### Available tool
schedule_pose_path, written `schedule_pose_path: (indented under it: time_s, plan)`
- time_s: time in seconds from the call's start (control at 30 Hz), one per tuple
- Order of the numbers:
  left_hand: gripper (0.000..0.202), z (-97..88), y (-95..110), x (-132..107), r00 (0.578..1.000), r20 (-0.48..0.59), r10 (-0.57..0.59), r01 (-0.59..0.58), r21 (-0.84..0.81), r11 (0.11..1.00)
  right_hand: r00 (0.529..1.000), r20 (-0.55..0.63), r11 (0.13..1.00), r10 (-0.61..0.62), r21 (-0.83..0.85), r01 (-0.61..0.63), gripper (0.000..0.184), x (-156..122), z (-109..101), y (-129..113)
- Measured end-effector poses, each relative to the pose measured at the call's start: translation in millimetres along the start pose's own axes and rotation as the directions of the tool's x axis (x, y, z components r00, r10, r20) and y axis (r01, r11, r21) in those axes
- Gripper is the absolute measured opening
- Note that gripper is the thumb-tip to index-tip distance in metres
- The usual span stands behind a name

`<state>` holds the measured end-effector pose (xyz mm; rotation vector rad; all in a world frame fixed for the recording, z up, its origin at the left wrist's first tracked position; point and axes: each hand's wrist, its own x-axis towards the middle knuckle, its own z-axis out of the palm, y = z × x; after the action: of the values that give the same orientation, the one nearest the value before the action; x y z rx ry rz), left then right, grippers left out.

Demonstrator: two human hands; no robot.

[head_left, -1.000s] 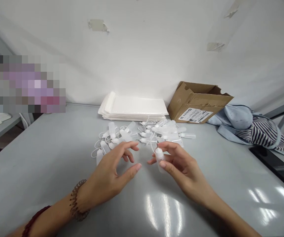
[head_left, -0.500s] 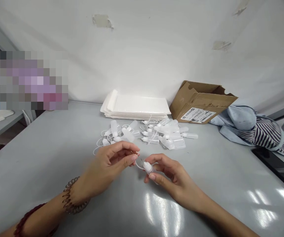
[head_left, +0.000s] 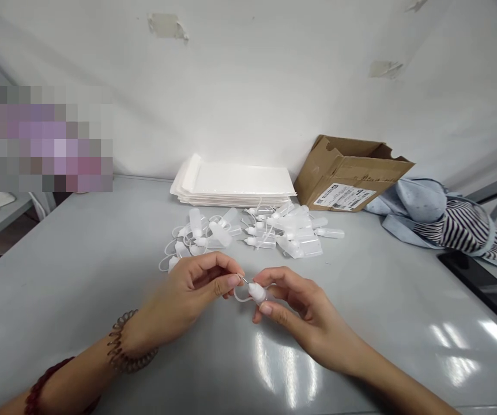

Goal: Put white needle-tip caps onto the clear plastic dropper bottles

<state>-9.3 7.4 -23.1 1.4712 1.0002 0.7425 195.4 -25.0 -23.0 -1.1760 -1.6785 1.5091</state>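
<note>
White shipping label [head_left: 342,196] on the cardboard box [head_left: 352,170], barcode and fine print, too small to read

Left hand [head_left: 187,290] and right hand [head_left: 301,308] — curled, close together, wrists angled inward

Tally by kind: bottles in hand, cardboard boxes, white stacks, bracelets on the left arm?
Needle-tip dropper bottle in hand: 1
Open cardboard box: 1
Stack of white sheets: 1
Left-arm bracelets: 2
Total: 5
</note>
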Motion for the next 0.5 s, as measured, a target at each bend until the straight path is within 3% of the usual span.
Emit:
schedule_pose_path:
  time_s: [0.5]
  plan:
    - [0.013,0.5,-3.1,-0.5,0.992,0.077,-0.100,0.106,-0.082,0.991,1.000,-0.028,1.000,0.004,-0.008,-0.004,0.017,0.2,2.6,5.4]
